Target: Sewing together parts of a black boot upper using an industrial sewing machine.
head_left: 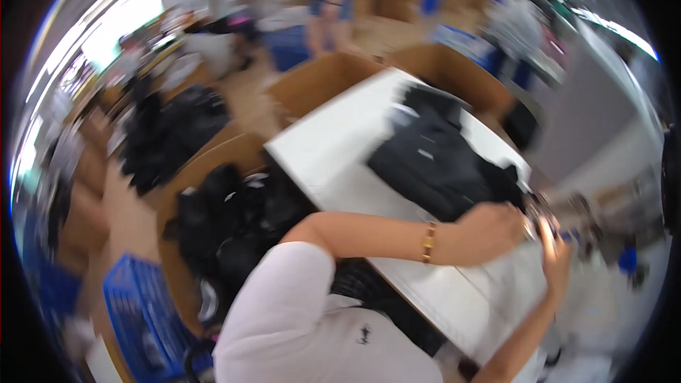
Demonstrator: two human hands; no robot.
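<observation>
Lying on the white table (330, 174), the black garment (433, 163) is just beyond the left hand (491, 232) and to its left, its long axis slanting toward this hand. The right hand (557, 252) is farther from the garment. Because of the blur, I cannot tell whether the 2 grips are closed.

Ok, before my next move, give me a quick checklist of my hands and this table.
1. Black garment on the white table: ok, it lies there.
2. Left hand near the garment: ok, beside its near edge; grip cannot tell.
3. Right hand free of objects: cannot tell, blurred.
4. Left wrist bare: not ok, a gold-coloured bracelet is on it.
5. Cardboard box left of the table: ok, with black items inside.
</observation>
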